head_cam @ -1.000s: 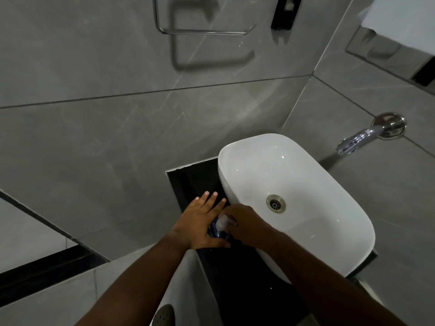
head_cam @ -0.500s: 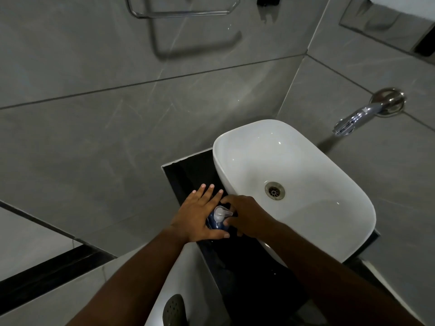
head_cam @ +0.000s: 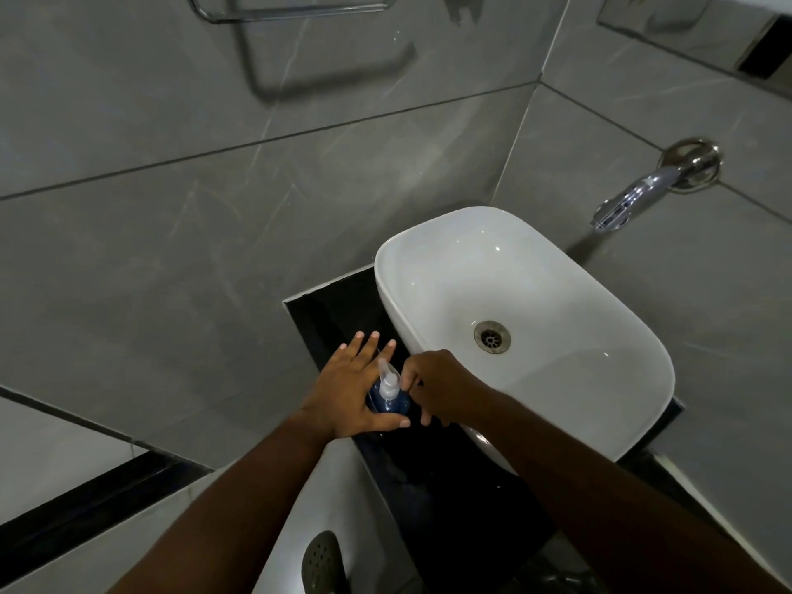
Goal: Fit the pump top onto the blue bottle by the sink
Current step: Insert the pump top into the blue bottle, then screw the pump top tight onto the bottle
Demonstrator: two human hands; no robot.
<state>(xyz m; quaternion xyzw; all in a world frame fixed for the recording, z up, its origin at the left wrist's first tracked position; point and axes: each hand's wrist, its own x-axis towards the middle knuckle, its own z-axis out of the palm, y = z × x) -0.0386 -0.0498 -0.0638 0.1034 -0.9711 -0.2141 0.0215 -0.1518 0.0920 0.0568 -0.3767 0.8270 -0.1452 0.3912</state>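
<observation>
A blue bottle (head_cam: 391, 404) stands on the black counter (head_cam: 330, 310) just left of the white sink (head_cam: 557, 293). A white pump top (head_cam: 388, 379) sits on its neck, nozzle pointing away from me. My left hand (head_cam: 347, 388) cups the bottle's left side, thumb across the front and fingers stretched out flat. My right hand (head_cam: 441, 383) is against the bottle's right side, fingers curled by the pump's collar; whether it grips the pump or the bottle is hidden.
A chrome tap (head_cam: 630, 199) juts from the grey tiled wall to the right of the sink. A towel rail (head_cam: 295, 12) hangs on the wall above. A sandalled foot (head_cam: 321, 563) shows below on the pale floor.
The right hand has drawn off the top of the pump, so the white pump head and nozzle now show. The left hand stays on the bottle. The view shifted slightly.
</observation>
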